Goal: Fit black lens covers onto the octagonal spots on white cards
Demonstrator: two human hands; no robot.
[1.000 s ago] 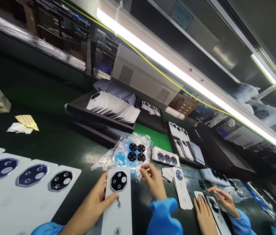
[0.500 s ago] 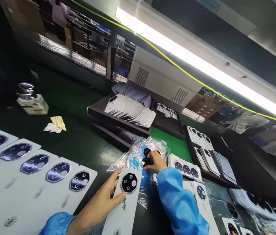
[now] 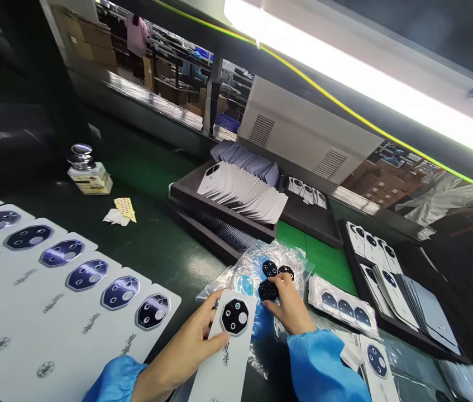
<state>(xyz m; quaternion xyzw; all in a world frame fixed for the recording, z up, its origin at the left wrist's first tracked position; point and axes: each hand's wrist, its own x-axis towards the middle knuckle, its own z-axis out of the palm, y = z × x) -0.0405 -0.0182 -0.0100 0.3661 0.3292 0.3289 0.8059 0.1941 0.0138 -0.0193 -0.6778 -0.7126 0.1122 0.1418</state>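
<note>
My left hand (image 3: 190, 349) grips a white phone back cover (image 3: 230, 357) with a black octagonal camera plate at its top end. My right hand (image 3: 288, 307) rests on a clear plastic bag (image 3: 257, 273) of black octagonal camera plates (image 3: 270, 269), its fingertips pinched on one of them. Both sleeves are blue. The bag lies just beyond the held cover, in front of a dark tray.
A row of finished white covers (image 3: 64, 279) lies at the left. Dark trays (image 3: 219, 215) of stacked covers stand behind the bag, another tray (image 3: 391, 279) at the right. A small bottle (image 3: 87, 173) and paper scraps (image 3: 121, 212) sit far left. A packet of plates (image 3: 343, 307) lies to the right.
My right hand reached forward from beside the cover onto the bag and settled on a black plate. The view swung left, so the neighbouring person's hands left the frame.
</note>
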